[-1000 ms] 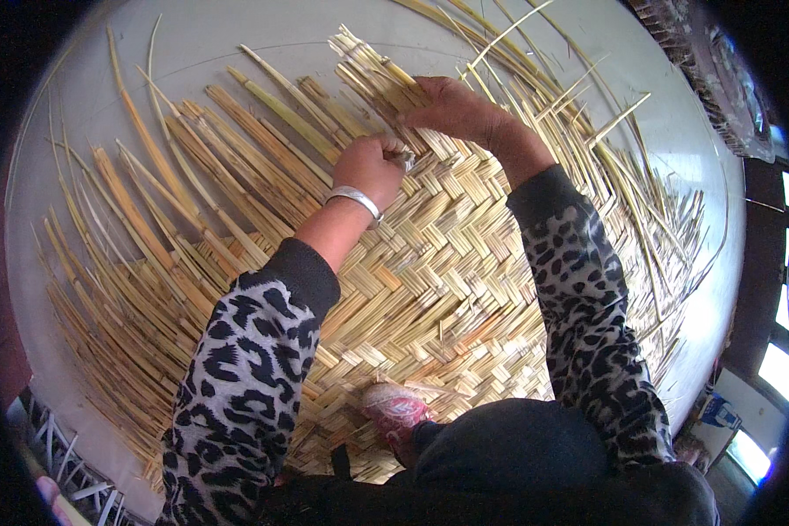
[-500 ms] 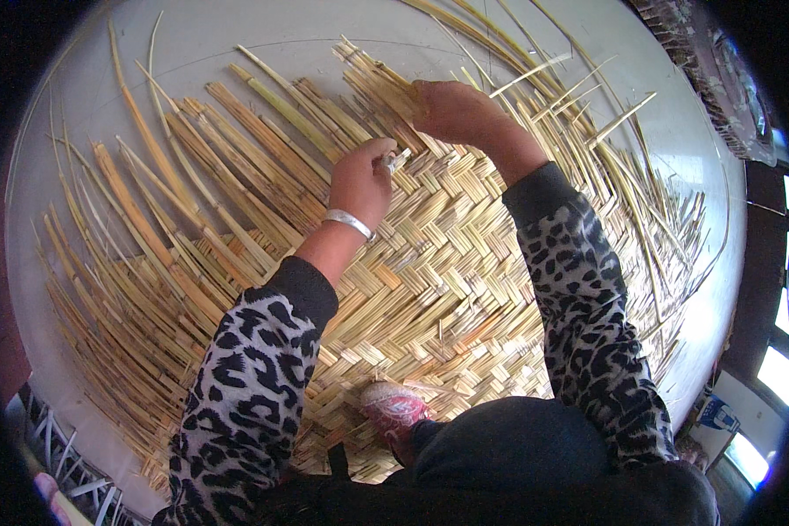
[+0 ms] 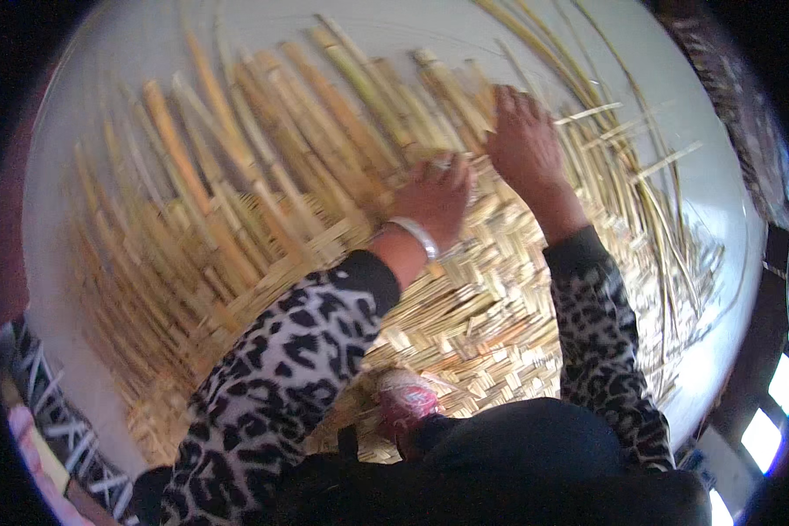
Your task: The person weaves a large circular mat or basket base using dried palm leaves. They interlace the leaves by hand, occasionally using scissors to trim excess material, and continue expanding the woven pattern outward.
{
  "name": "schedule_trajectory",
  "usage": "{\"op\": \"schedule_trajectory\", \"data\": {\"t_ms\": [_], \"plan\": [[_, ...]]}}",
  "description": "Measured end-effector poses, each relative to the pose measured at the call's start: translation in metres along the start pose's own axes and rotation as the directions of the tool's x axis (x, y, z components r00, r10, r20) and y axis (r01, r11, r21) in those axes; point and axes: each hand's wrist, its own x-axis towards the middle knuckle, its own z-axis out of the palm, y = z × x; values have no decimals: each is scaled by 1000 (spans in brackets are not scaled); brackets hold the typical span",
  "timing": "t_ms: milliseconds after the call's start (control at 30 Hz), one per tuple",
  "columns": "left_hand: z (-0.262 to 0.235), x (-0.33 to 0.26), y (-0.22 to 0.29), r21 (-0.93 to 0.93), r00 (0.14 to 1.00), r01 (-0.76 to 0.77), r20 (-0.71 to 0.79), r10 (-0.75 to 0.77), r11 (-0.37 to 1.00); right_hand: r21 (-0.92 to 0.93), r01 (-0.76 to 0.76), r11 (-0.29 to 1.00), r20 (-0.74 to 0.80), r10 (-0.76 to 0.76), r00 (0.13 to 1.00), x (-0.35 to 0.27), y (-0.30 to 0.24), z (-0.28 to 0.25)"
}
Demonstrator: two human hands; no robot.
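A woven mat of split cane (image 3: 465, 307) in a herringbone pattern lies below my arms, its long loose cane strips (image 3: 324, 140) fanning out from the far and left edges. My right hand (image 3: 528, 145) lies back upward on the strips at the far edge, its fingers stretched out and a little apart. Just left of it, my left hand (image 3: 434, 200), with a pale band at the wrist, rests where the weave meets the loose strips. Motion smears its fingers, and I cannot make out whether they grip anything. My foot in a red patterned covering (image 3: 405, 401) stands on the mat.
The pale, smooth floor (image 3: 263, 22) shows beyond the strip ends. Long thin canes (image 3: 579, 61) reach past the far right edge, with short pieces lying crosswise. A white lattice-like object (image 3: 53, 408) stands at lower left; bright panes (image 3: 767, 430) show at right.
The bundle of strips my right hand held raised and bent now lies outward among the others. That hand has flattened and moved right; my left hand has moved right and turned over the weave.
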Motion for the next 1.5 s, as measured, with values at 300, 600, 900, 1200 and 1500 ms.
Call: {"op": "schedule_trajectory", "data": {"t_ms": [300, 600, 900, 1200, 1500], "plan": [[-62, -124, -12, -435, 995, 100, 18, -103, 895, 618, 351, 704, 2, -448, 894, -51, -92, -6], [-87, -134, -164, -479, 585, 745, 135, -800, 464, 867, 176, 465, 123, -543, 831, -20, -177, 7], [-111, -140, -191, -726, 536, 582, 682, -497, -367, 824, -360, 437, 563, -565, 604, -5, -210, 20], [-101, -149, -176, -762, 488, 602, 588, -645, -240, 831, -234, 504, 512, -532, 675, -5, -202, 24], [-98, -162, -172, -831, 581, 522, 511, -633, -191, 788, 171, 591, 190, -498, 846, -19, -208, 31]]}}
